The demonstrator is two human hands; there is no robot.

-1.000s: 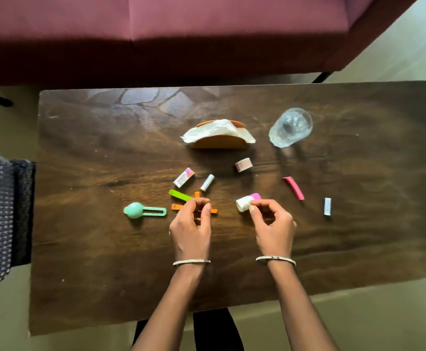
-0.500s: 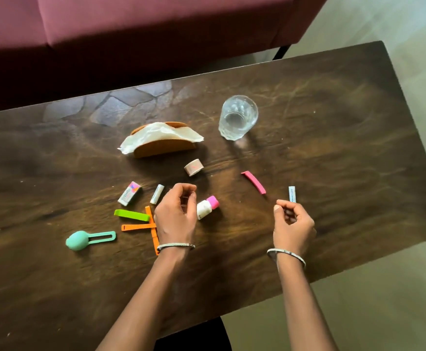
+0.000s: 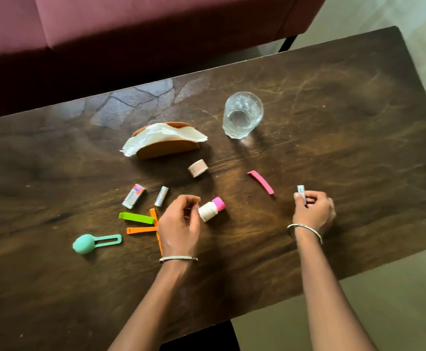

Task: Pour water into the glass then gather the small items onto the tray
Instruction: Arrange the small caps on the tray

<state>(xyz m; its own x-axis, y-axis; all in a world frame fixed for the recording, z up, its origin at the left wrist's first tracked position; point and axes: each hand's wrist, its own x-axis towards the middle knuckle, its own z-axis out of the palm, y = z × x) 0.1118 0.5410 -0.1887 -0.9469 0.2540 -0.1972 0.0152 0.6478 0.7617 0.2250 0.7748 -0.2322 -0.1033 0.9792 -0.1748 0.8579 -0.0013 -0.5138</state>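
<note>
My right hand (image 3: 313, 211) pinches a small white tube (image 3: 301, 192) just above the wooden table (image 3: 333, 138). My left hand (image 3: 179, 224) rests with loosely curled fingers, its fingertips at the base of a white bottle with a pink cap (image 3: 210, 209) that lies on its side. A clear glass (image 3: 242, 115) stands further back. Scattered around are a pink clip (image 3: 261, 182), a tape roll (image 3: 198, 168), a small packet (image 3: 133, 196), another white tube (image 3: 161, 196), a green clip (image 3: 137, 218), orange clips (image 3: 141, 229) and a teal scoop (image 3: 90, 243). No tray or water vessel is in view.
A wooden napkin holder with white tissue (image 3: 166, 143) stands behind the small items. A maroon sofa (image 3: 131, 34) runs along the table's far side. The table's right edge and near edge drop to a pale floor (image 3: 409, 312).
My right hand let go of the white bottle, moved right and picked up the small white tube. My left hand left the orange clips and shifted toward the bottle. The view swung right.
</note>
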